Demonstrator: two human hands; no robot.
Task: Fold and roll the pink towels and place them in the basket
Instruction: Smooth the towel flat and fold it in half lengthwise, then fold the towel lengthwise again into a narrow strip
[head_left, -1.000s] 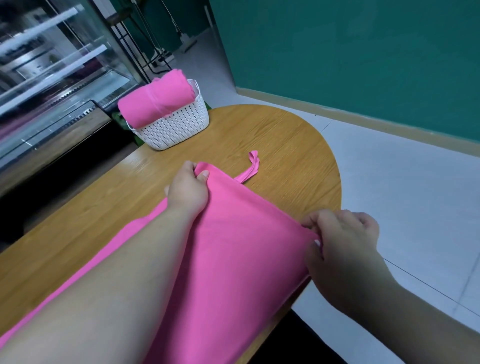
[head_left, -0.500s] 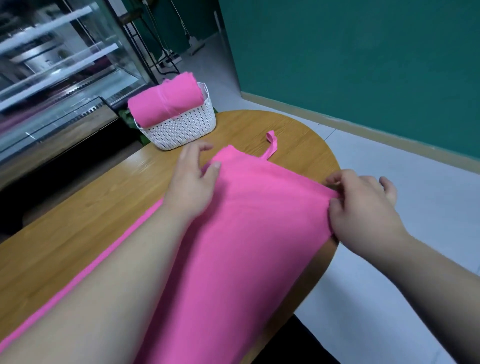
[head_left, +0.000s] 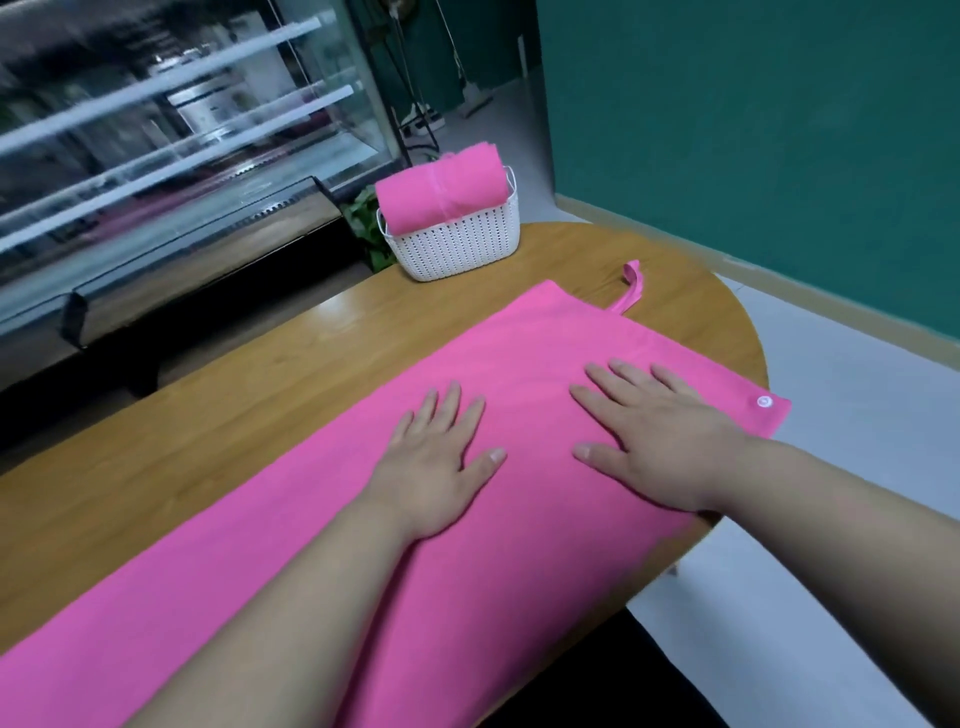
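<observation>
Nearest, toward six o'clock, the pink towel (head_left: 519, 571) runs lengthwise along the wooden surface (head_left: 234, 415), and its near end leaves the picture at seven o'clock. Both hands lie on it palm down, fingers straight and spread, gripping nothing. The left hand (head_left: 436, 462) is at the middle of the cloth, and the right hand (head_left: 660, 441) is just beside it toward three o'clock. Flat palms like these look meant to press the layers smooth, so that a roll can start tight. The towel's right corner, bearing a white snap (head_left: 763, 401), overhangs the surface edge at three o'clock and may sag during rolling. Farther off, at one o'clock, the hanging loop (head_left: 631, 288) trails from the far hem. At twelve o'clock stands the white basket (head_left: 457, 249), well apart from the hands. It holds a rolled towel (head_left: 441, 192) that rises above its rim.
</observation>
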